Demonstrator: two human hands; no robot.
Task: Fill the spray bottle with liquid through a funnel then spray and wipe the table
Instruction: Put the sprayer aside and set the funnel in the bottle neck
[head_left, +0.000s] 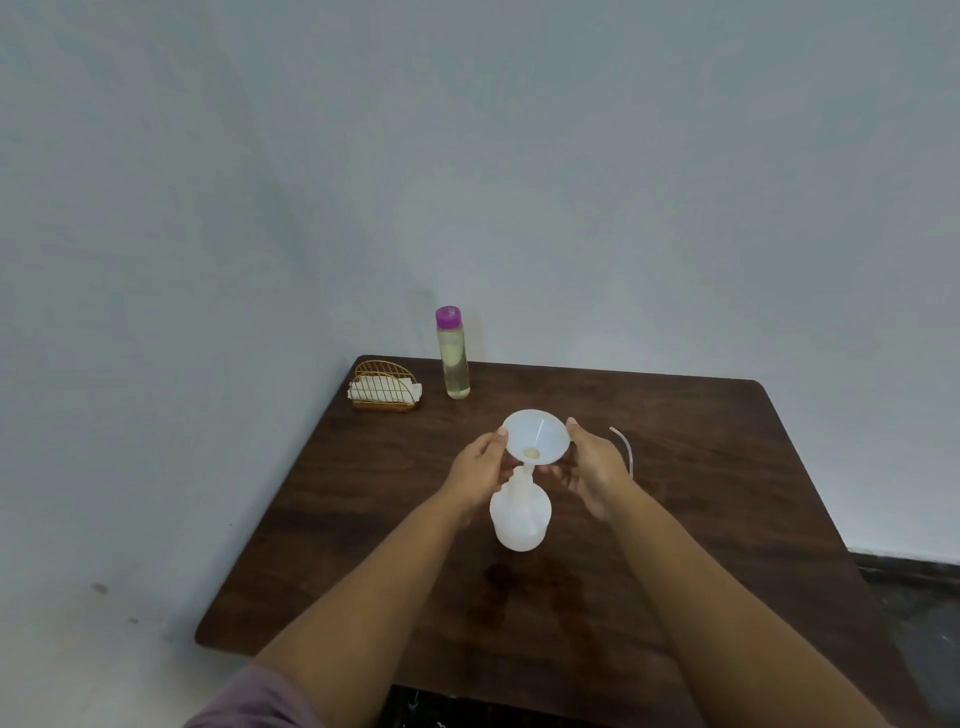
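White translucent funnel (536, 435) seated with its stem in the neck of the spray bottle (519, 514), near the middle of the dark wooden worktop (727, 499). Wide cone tipped slightly toward the camera; small yellowish patch at the bottom of the cone, above the stem. Bottle upright, white and translucent, spray head off.

Left hand (480, 467) at the left side of the funnel, thumb tip touching the rim, the other fingers (506, 475) curled under the cone beside the bottle neck. Right hand (592, 470) at the right side, thumb tip on the rim, fingers (553, 470) cupped beneath the cone's right underside. Funnel held between the two hands, each in a narrow pinch on the rim; palms clear of the bottle body, which stands below and between the wrists.

Thin pale tube (623, 447) lying on the worktop just past the right hand, toward the right edge; what it joins to hidden behind the hand. Tall clear bottle (453, 358) with a purple cap and pale yellow liquid standing near the far edge, close to the far left corner. Gold wire napkin holder (383, 387) with white napkins right at the far left corner, just left of that bottle. Darker smudges on the wood near the near edge, between the forearms.
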